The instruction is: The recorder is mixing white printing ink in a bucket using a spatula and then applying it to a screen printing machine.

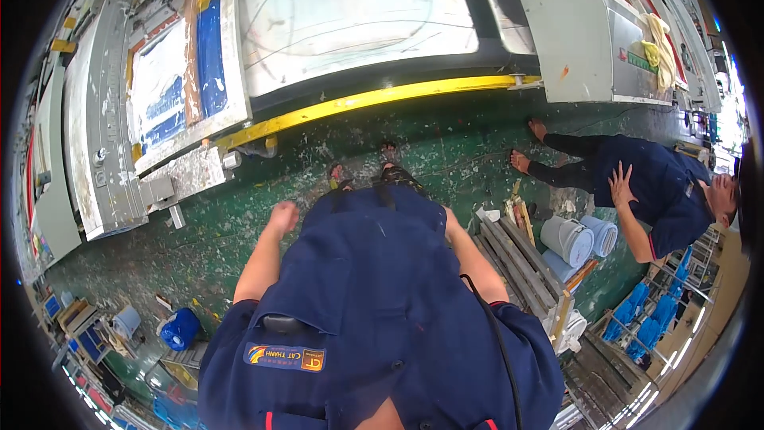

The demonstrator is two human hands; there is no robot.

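Observation:
My left hand [282,217] hangs beside my dark blue shirt [374,271], above the green floor. Its fingers look curled in, and I see nothing in them. On the other side, my right hand [451,227] is mostly hidden behind the shirt; only the part by the wrist shows. Neither hand visibly touches the machine in front of me. A yellow bar [382,95] runs along that machine's near edge, below a large pale panel [350,16] with faint curved lines on it.
A paint-smeared frame [232,48] stands at the front left. To the right lie long grey bars [517,263], beside a white bucket [567,239]. A co-worker [652,183] is at the right, one hand on the body. A blue container [181,328] stands at the lower left.

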